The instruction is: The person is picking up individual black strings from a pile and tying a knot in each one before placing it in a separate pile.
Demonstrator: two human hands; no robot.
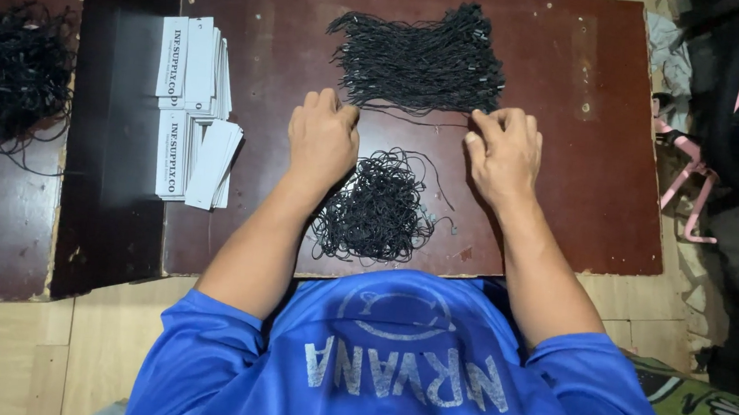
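My left hand [323, 138] and my right hand [506, 152] rest on a dark brown board [582, 180], fingers curled at the near edge of a large bundle of black strings [421, 60]. A single black string [412, 114] stretches between the two hands, pinched at each end. A smaller tangled pile of black strings [376, 208] lies between my forearms, close to my body. Both arms come out of blue sleeves.
Two stacks of white paper tags [195, 106] lie at the board's left side. Another heap of black strings [11, 74] sits on a second board at far left. Pink metal bars [697, 181] and dark cloth lie at the right.
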